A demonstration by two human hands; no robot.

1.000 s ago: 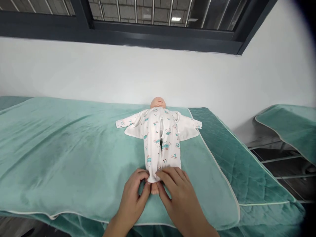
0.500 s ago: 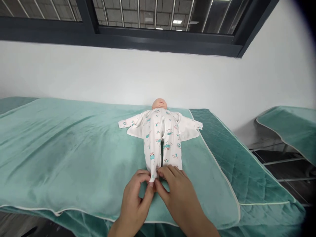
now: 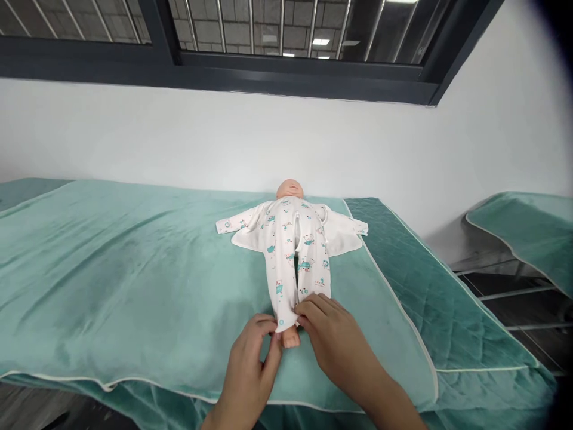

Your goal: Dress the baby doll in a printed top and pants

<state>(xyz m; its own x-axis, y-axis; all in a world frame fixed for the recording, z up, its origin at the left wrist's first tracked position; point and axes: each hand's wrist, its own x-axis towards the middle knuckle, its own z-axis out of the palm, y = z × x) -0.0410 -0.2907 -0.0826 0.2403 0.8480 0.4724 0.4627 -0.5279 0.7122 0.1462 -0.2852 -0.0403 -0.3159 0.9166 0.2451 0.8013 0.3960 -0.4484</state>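
A baby doll (image 3: 290, 189) lies on its back on the green blanket, head toward the wall. It wears white printed pants (image 3: 283, 263) over an opened white shirt (image 3: 342, 234) with its sleeves spread to both sides. My left hand (image 3: 253, 361) pinches the hem of the pant leg on the left. My right hand (image 3: 333, 337) grips the other side of that same hem. Between my hands the doll's bare foot (image 3: 290, 337) sticks out below the cuff. The other pant leg's end is hidden behind my right hand.
The light green blanket (image 3: 134, 286) covers a bed with a darker quilted cover (image 3: 430, 304). A white wall (image 3: 224, 137) and a dark-framed barred window (image 3: 286, 74) stand behind. At the right is another green-covered bed (image 3: 532, 233) with a metal frame.
The doll's foot has come into view below the cuff. My right hand has shifted right and the hem is spread wider between my hands.
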